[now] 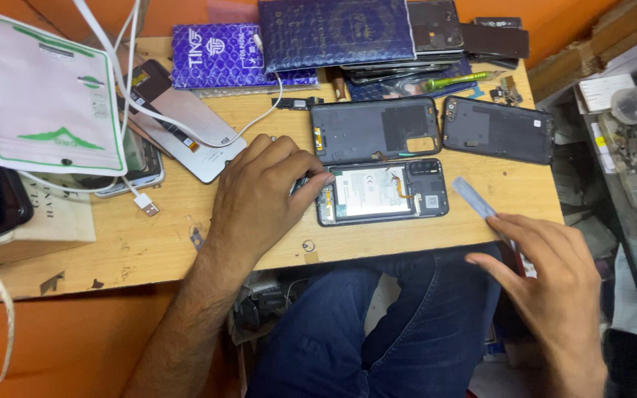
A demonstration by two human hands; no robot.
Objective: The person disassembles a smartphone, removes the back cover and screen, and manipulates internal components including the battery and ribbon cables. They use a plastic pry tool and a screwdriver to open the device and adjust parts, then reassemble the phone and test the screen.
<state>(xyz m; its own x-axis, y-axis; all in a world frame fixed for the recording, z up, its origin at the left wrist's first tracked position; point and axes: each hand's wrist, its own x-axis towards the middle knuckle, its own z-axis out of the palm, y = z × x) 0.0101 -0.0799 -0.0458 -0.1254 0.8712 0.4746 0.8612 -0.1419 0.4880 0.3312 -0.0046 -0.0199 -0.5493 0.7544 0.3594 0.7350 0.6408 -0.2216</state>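
We rest our left hand [267, 188] on the wooden table [149, 243], fingers curled narrow, with the fingertips [324, 179] touching the left end of the opened phone [383, 191]. That phone lies flat near the front edge of the table, back removed, its pale battery and an orange ribbon cable exposed. Whether our fingers pinch anything small there we cannot tell.

Our right hand [554, 287] hangs off the table's right front corner, above our knee in blue jeans [377, 332]. It closes loosely around a thin grey-blue pry tool [473, 197], whose flat tip points up and left, lying over the table just to the right of the opened phone and apart from it.

Just behind the opened phone lies a dark inner frame [375, 130], and to its right a dark back cover [498, 130], inner side up. Farther back sit blue padded pouches [333, 33], a stack of dark phone parts and a green-handled screwdriver [455, 79]. To the left we see a silver display panel [186, 125], a white cable [141, 203] with its plug lying on the wood, and a white packet with green edging [53, 96]
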